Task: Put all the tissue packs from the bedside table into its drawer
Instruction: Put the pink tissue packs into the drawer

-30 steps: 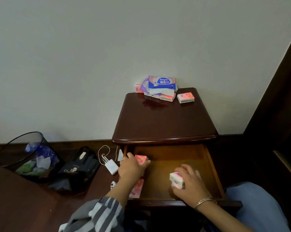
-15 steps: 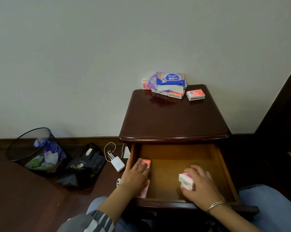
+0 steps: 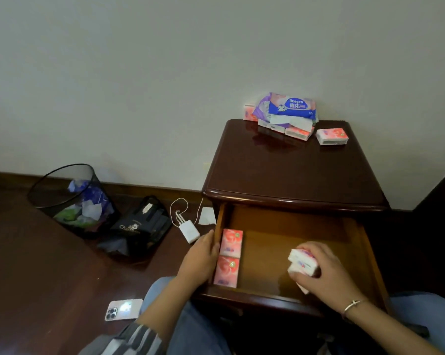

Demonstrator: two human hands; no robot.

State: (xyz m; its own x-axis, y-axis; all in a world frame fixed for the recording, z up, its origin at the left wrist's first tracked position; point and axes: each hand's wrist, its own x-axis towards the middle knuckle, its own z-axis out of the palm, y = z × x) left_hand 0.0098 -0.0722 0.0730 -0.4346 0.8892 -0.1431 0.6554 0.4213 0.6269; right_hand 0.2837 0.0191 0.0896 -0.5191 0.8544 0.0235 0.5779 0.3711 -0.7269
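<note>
Pink and white wrapping shows between the fingers of our right hand [image 3: 324, 274], which is curled round a small stack of tissue packs [image 3: 302, 261] and holds it low in the drawer [image 3: 280, 226], toward the front right corner. Whether the stack already rests on the drawer bottom we cannot tell. Our left hand [image 3: 199, 258] lies at the drawer's left wall, its fingers touching the edge of two pink packs [image 3: 231, 243]. These lie flat, end to end along that side, with their long axes running front to back. As far as we can see it grips nothing. The hands are well apart, one at each side of the drawer, with bare wood between them.

What is left to move lies straight ahead and higher up, along the back edge of the bedside table [image 3: 293, 170], against the wall. A pile [image 3: 297, 130] sits there with a blue pack [image 3: 292, 106] on top and pink ones under it. A single pink pack [image 3: 331, 135] lies just beside the pile, toward the back right corner, its long axis running roughly left to right. We judge the free left hand the readier one for the next reach, up past the table's front edge. The right hand sits more nearly below the single pack but must first let go of its stack.

On the floor to the left we see a bin [image 3: 72, 201], a black bag [image 3: 142, 224], a charger [image 3: 189, 230] and a phone [image 3: 124, 309].
</note>
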